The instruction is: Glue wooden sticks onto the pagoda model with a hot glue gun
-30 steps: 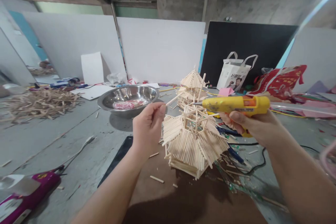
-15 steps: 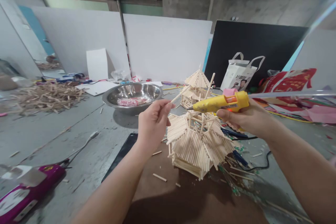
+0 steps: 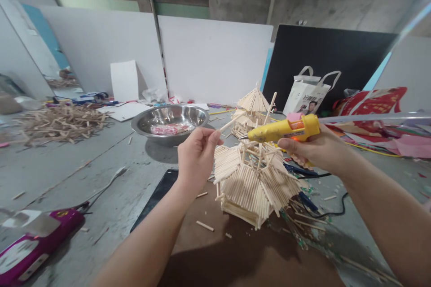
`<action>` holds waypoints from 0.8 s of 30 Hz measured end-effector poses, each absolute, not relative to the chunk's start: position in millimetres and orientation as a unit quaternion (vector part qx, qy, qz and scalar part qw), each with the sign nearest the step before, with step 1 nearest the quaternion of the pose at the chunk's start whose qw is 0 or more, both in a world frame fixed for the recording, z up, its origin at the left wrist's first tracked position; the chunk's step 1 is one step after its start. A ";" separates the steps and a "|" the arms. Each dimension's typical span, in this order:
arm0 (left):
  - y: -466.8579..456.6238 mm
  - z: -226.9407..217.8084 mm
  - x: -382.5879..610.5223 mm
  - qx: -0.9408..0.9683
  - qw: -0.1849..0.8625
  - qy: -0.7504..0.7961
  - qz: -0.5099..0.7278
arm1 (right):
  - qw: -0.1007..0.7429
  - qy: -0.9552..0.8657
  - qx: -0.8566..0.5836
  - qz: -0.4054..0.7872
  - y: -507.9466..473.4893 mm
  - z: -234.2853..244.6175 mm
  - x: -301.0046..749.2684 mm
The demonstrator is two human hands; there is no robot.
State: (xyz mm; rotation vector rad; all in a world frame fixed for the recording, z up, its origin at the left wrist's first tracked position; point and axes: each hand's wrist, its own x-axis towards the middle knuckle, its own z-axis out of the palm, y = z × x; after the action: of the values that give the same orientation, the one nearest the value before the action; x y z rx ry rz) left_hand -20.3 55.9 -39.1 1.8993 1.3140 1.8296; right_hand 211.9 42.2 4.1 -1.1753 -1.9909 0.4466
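My left hand pinches a thin wooden stick that points up and to the right. My right hand grips a yellow glue gun with a clear glue rod sticking out behind it; the gun's nozzle is close to the far end of the stick. Just below both hands stands a pagoda-like model of wooden sticks on a brown board. A second stick model stands behind it.
A steel bowl with something pink inside sits behind my left hand. A pile of wood sticks lies at the far left, a magenta device at the lower left. Bags and red packaging crowd the right.
The glue gun's nozzle moved left and down toward the stick's tip, and the view shifted slightly. Both hands keep their grips.
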 end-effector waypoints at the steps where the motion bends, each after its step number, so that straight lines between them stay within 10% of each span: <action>1: 55.9 -39.3 -20.2 0.640 0.096 0.444 0.620 | 0.381 -0.781 -0.463 0.173 42.0 4.2 212.0; 24: 53.6 -37.8 -17.7 0.636 0.093 0.444 0.624 | 0.358 -0.764 -0.491 0.216 37.1 9.7 207.3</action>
State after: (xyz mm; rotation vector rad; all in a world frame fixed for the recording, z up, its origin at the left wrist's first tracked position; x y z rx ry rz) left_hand -17.7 53.6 -37.8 1.8888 1.3189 1.8507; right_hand 207.3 37.1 9.7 -1.2668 -1.9714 0.5565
